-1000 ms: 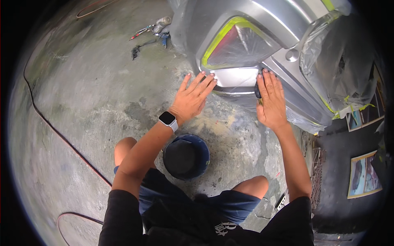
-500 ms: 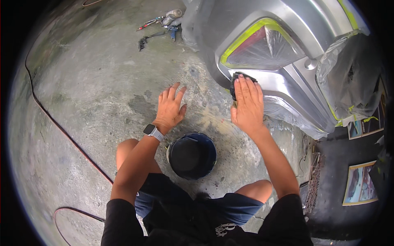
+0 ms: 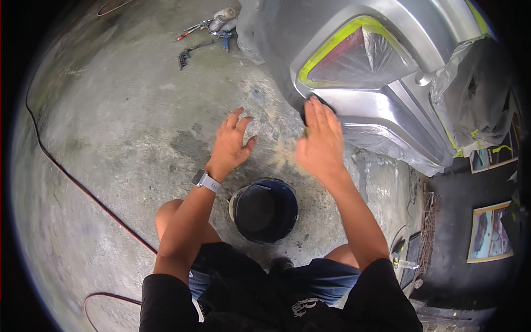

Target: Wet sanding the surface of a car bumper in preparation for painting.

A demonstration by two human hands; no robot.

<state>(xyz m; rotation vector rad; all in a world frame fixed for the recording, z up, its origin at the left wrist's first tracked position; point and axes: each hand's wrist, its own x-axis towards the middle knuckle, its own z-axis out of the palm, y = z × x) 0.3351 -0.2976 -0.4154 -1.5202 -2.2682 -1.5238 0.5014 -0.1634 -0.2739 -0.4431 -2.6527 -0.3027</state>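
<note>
My right hand [image 3: 321, 141] presses a dark pad [image 3: 305, 113] against the lower left edge of a silver vehicle body panel [image 3: 362, 102], fingers extended together over it. The panel has a plastic-covered opening [image 3: 370, 63] bordered by lime masking tape [image 3: 323, 50]. My left hand [image 3: 229, 144], wearing a watch on its wrist, hovers open over the concrete floor left of the panel, fingers slightly curled and apart. A dark bucket [image 3: 287, 205] stands on the floor between my forearms and legs.
Spray guns and tools [image 3: 215, 30] lie at the top, left of the panel. A hose [image 3: 83, 185] runs along the left floor. Plastic sheeting [image 3: 467, 94] wraps the panel's right. A framed picture [image 3: 487, 232] and a wire rack [image 3: 426, 232] are at the right.
My right hand and pad have moved left along the panel to its edge. My left hand has come off the panel and moved left and down over the floor.
</note>
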